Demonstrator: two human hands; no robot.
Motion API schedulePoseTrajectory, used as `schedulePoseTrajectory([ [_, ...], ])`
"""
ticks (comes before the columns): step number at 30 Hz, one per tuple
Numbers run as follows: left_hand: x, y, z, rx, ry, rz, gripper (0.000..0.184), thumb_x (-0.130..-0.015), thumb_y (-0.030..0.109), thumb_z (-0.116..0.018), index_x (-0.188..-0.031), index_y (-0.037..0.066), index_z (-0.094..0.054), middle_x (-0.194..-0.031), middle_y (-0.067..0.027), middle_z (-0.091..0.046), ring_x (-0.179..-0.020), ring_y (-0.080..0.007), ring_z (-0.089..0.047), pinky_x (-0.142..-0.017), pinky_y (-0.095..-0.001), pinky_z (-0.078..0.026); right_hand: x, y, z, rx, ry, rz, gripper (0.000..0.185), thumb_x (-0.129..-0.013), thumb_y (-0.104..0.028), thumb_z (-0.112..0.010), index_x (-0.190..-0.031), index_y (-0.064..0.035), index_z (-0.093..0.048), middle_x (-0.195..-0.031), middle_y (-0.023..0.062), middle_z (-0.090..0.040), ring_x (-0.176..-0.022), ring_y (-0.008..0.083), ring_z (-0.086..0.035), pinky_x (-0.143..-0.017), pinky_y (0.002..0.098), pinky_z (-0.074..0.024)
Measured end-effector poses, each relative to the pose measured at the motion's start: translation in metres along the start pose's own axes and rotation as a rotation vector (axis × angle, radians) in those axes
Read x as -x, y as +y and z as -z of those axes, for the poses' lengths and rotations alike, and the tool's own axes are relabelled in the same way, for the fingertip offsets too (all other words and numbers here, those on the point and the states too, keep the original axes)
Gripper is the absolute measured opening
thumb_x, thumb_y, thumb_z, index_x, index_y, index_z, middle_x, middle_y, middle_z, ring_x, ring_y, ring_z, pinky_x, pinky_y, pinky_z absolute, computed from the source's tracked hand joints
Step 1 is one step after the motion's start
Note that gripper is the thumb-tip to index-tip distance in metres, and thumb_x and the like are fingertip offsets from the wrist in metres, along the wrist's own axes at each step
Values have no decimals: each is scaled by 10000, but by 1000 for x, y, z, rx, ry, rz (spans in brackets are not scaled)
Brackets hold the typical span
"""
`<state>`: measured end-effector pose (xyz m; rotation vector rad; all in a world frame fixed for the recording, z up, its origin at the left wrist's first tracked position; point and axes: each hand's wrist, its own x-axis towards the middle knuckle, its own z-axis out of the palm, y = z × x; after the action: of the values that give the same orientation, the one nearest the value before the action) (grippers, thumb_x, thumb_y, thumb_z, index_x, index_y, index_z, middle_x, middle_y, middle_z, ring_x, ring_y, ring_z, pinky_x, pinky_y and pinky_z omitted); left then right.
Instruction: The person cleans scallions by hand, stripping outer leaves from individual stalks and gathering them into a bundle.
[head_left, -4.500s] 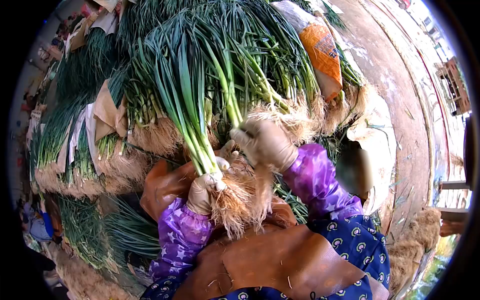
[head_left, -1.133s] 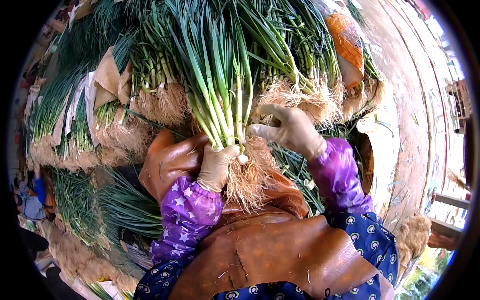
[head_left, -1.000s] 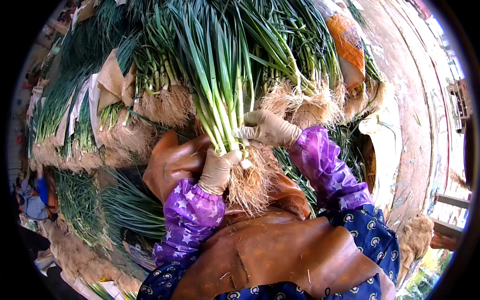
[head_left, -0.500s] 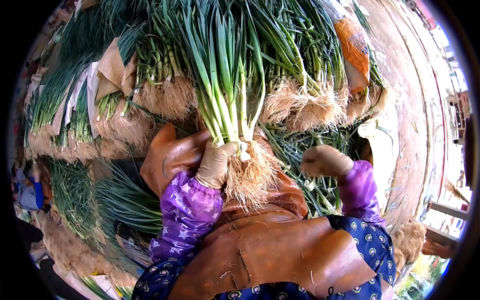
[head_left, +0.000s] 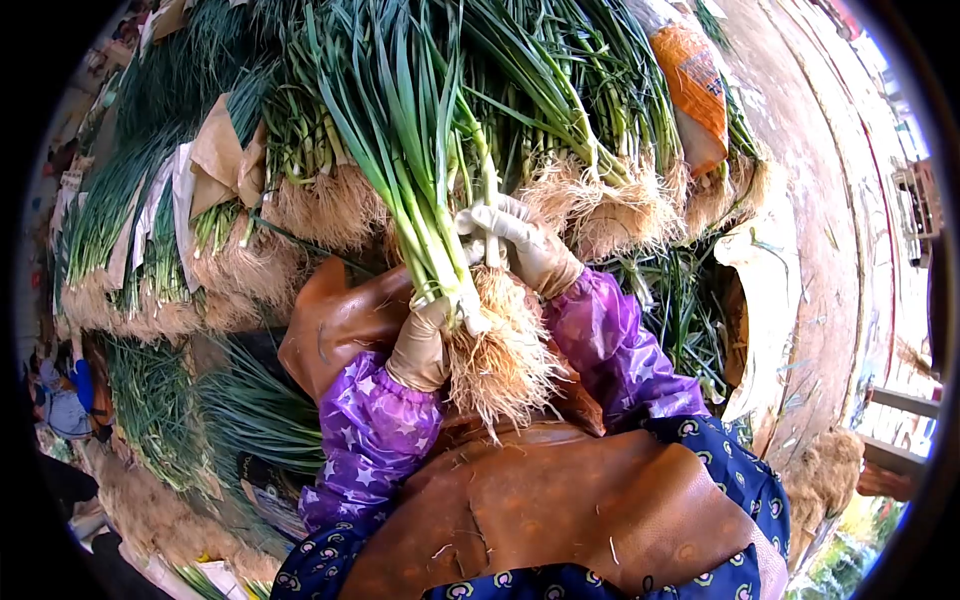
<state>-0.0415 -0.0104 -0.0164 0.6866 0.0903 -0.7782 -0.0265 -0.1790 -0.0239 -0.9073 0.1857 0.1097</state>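
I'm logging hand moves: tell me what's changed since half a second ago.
The right hand has moved left and forward and now grips a stalk. The bunch leans further left. The left hand still holds the bunch near its roots.

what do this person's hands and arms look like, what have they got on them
The left hand and right hand wear close-fitting beige gloves. Shiny purple sleeve covers printed with white stars run up from the gloves, gathered at the left wrist. Above them, dark blue fabric with small, light, rounded motifs shows.
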Motion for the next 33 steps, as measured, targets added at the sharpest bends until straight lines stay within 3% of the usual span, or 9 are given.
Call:
schedulePoseTrajectory([
  [4, -5, -4, 7, -186, 45, -5, 390, -781, 3, -523, -1168, -27, -488, -883, -55, -583, -739, -128, -577, -634, -255, -503, 17, -16, 9, 548, 54, -180, 237, -901, -265, -566, -906, -35, -624, -673, 19, -633, -528, 112, -566, -501, 266, -478],
  [8, -8, -7, 4, -424, 76, -24, 369, -758, -61, -521, -1127, -38, -515, -889, -62, -595, -698, -140, -587, -613, -254, -508, 23, -20, -1, 1670, 79, 335, 259, -875, -277, -568, -704, -88, -610, -586, 16, -617, -474, 169, -571, -507, 295, -494],
  [10, -4, 1, -2, -459, 45, -21, 356, -762, -49, -525, -1118, -33, -524, -876, -55, -596, -693, -133, -587, -595, -243, -505, 15, -16, 13, 1617, -23, 427, 286, -882, -253, -559, -657, -77, -572, -587, 13, -627, -486, 126, -577, -502, 285, -488],
  [13, -6, 6, -2, -433, 78, -66, 365, -760, -18, -519, -1125, -17, -522, -812, -43, -591, -665, -120, -577, -573, -238, -501, 52, -46, -10, 365, -430, -47, 311, -891, -275, -566, -692, -36, -594, -653, 47, -635, -579, 120, -596, -537, 280, -481],
  [16, -8, 1, 10, -338, 61, -68, 382, -744, -1, -527, -1126, -16, -515, -809, -47, -586, -656, -124, -571, -577, -243, -502, 74, -53, -10, 388, -644, -7, 217, -885, -232, -595, -827, -27, -634, -691, 49, -635, -621, 101, -577, -560, 264, -468],
  [18, -7, 1, 6, -303, 108, -67, 374, -739, -6, -523, -1112, -20, -516, -811, -57, -587, -660, -128, -573, -585, -248, -504, 59, -61, -6, 859, -127, 8, 187, -863, -200, -624, -958, -39, -629, -788, 58, -661, -714, 120, -608, -639, 287, -493],
  [21, -9, -6, 18, -359, 72, -44, 378, -741, -21, -523, -1119, -26, -519, -858, -60, -589, -688, -129, -584, -602, -248, -512, 17, -41, 21, 979, -126, 294, 341, -872, -241, -619, -1118, -12, -560, -795, 23, -625, -647, 72, -544, -564, 226, -460],
  [28, -6, -8, 17, -428, 138, -83, 314, -746, -32, -545, -1058, -2, -535, -827, -31, -575, -703, -124, -580, -605, -243, -509, 13, -19, 9, 1760, -217, 585, 192, -844, -271, -620, -910, -92, -631, -732, 57, -646, -556, 201, -603, -522, 305, -509],
  [33, -7, -3, 4, -362, 80, -115, 278, -743, -24, -547, -1019, 4, -549, -838, -48, -588, -703, -127, -580, -593, -232, -501, 49, -47, -7, 527, -173, -200, 254, -924, -286, -518, -883, -42, -574, -762, 49, -656, -541, 95, -569, -476, 265, -479],
])
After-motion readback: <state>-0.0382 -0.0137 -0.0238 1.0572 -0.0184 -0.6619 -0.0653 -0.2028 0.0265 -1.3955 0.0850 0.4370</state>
